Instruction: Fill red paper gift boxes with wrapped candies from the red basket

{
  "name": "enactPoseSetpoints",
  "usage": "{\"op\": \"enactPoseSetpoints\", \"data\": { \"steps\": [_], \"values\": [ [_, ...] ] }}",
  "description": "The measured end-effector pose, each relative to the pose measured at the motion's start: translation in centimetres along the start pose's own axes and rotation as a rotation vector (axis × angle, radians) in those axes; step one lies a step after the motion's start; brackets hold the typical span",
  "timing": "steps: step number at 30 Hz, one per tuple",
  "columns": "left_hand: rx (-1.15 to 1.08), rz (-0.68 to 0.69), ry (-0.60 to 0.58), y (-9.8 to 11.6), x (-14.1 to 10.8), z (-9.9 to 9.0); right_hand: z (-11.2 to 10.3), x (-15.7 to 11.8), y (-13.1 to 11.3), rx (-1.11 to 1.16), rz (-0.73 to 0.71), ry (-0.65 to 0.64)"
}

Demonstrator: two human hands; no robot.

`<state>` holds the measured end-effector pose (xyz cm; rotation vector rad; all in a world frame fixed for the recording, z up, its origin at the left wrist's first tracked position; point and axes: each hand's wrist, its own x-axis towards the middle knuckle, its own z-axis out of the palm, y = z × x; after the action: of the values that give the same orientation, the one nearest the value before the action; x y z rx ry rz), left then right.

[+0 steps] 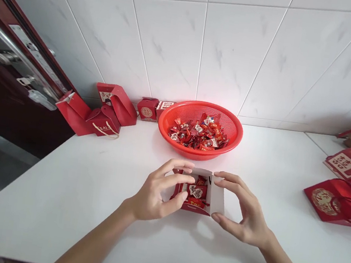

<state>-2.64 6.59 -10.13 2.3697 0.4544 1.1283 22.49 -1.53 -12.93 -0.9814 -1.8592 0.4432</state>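
On the white counter sits a small red candy box (pixel 189 207) with its top open. Red-wrapped candies (pixel 197 191) lie inside it. My left hand (pixel 157 190) curves around the box's left side, fingers and thumb at the left flap and over the opening. At the other side, my right hand (pixel 245 208) spans the white inner face of the right flap (pixel 217 197), fingertips at its far edge and thumb at its near corner. Just behind the box stands a red plastic basket (pixel 196 154) holding many wrapped candies (pixel 199 130).
Several red gift boxes (pixel 116 104) stand along the back left, with two smaller ones (pixel 147 109) beside the basket. More red boxes (pixel 338 202) lie at the right edge. A tiled wall (pixel 227 47) bounds the counter (pixel 80 196); a dark door (pixel 5 79) is at left.
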Motion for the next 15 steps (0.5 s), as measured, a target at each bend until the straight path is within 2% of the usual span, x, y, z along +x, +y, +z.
{"op": "enactPoseSetpoints", "data": {
  "steps": [5,12,15],
  "values": [
    [-0.012,-0.119,0.006,-0.5,-0.3,0.2,1.2,0.0,-0.2,0.062,0.093,0.053],
    [-0.167,-0.221,-0.134,-0.4,-0.6,0.2,2.2,-0.4,0.4,0.159,0.237,0.173],
    [-0.195,-0.226,-0.155,-0.5,-0.7,0.3,2.2,-0.3,0.6,0.154,0.247,0.147]
  ]
}}
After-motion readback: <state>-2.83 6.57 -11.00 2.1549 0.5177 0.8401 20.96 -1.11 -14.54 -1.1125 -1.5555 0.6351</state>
